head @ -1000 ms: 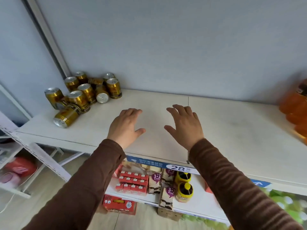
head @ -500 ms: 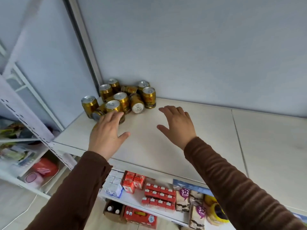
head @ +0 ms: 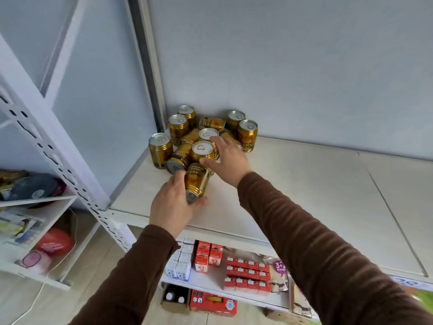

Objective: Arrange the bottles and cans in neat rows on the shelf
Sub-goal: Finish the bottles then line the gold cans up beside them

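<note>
Several gold cans [head: 248, 134] are heaped in the back left corner of the pale shelf [head: 304, 188], some upright, some lying down. My left hand [head: 172, 205] grips a fallen gold can [head: 196, 181] that lies at the front of the heap with its end toward me. My right hand [head: 228, 158] reaches into the heap, with thumb and fingers curled round an upright gold can [head: 202, 151]. No bottles are in view on this shelf.
A white perforated upright [head: 54, 146] stands left of the shelf, with a side rack [head: 35, 231] of mixed goods beyond it. The lower shelf [head: 210, 285] holds red and white cartons and snack packs. The grey wall [head: 304, 66] backs the shelf.
The view swung left toward the cans. Both hands moved from hovering open over the bare shelf into the heap; the left now grips a fallen can, the right closes round an upright one.
</note>
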### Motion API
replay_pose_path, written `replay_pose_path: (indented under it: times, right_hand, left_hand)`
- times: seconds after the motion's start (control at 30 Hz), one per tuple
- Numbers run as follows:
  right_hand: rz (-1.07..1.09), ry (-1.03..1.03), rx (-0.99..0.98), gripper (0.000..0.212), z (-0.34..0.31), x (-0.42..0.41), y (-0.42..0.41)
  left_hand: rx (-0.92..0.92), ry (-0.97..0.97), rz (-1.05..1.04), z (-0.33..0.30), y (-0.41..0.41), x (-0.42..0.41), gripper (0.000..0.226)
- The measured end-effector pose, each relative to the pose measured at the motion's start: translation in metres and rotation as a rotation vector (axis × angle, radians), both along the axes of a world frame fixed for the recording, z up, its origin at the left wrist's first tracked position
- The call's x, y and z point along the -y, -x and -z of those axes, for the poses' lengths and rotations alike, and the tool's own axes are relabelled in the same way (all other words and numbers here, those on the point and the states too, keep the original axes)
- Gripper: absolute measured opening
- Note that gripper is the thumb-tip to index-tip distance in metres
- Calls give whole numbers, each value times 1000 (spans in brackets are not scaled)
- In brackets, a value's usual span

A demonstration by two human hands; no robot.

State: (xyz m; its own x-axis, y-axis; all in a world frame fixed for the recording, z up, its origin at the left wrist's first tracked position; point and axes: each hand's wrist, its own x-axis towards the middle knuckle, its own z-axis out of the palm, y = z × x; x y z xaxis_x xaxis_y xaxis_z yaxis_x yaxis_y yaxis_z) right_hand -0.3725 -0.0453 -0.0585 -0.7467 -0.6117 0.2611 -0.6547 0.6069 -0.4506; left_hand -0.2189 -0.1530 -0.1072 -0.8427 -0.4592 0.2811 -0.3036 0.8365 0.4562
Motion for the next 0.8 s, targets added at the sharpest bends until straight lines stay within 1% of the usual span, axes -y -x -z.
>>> replay_pose_path:
  times: [0.1,0.23,0.3,0.37,0.47,0.63,0.8]
  right_hand:
    - [27,2,23,60,3,16,3]
    - [61,18,-11,48,6,23,6]
    - [70,21,-16,50,5,21,8]
    - [67,15,-22,57,1,16,8]
    - [87,-46,-49,64,-2,-5,6]
    - [199,-92,-56,54,0,-56,7]
    - [319,-98,-67,62,1,-91,11]
  left_hand:
    - [-13,-29,31,1,0,6,72]
    - [-21,-62,118,-3,-4,16,67]
    - [-26,-99,164,-7,-7,22,67]
    - [-24,-146,217,-13,-8,28,68]
    - [15,-216,301,-23,-4,39,69]
    - [132,-256,479,-40,22,47,69]
    - [211,-394,611,-57,61,33,67]
